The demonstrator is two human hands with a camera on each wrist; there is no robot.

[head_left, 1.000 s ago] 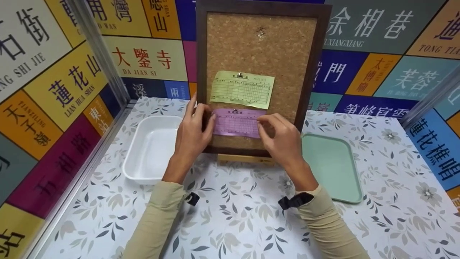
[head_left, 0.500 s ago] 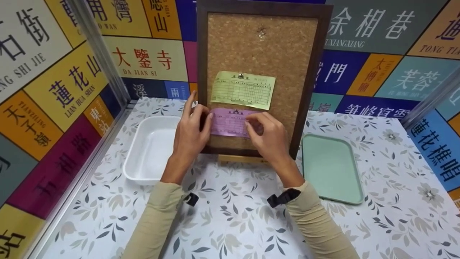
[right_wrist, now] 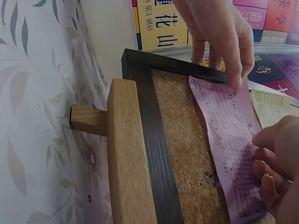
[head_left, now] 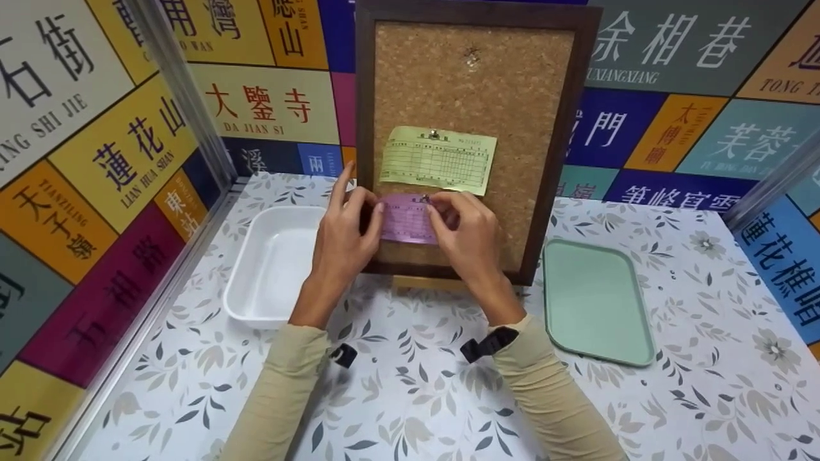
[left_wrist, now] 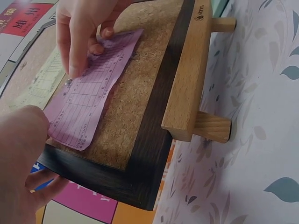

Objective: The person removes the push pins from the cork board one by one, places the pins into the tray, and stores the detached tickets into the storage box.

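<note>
A purple receipt slip point(head_left: 408, 221) lies against the cork board point(head_left: 474, 89), low on its left side. A small shiny metal pin point(head_left: 425, 199) sits at the slip's top edge. My right hand point(head_left: 471, 234) has its thumb and index fingertip at that pin, pinching close over the slip and hiding its right part. My left hand point(head_left: 346, 230) grips the board's left edge, its thumb on the slip's left end and fingers behind the frame in the left wrist view. Above, a yellow-green receipt slip point(head_left: 439, 160) hangs from another metal pin point(head_left: 435, 134).
The dark-framed board leans on a small wooden easel point(left_wrist: 187, 93). A white basin point(head_left: 269, 269) stands at left, partly behind my left arm. A green tray point(head_left: 599, 304) lies at right on the floral tablecloth point(head_left: 410, 397). Sign-patterned walls surround the table.
My right hand has moved left from the purple slip's right edge to the pin at its top. My left hand holds its place at the board's left edge.
</note>
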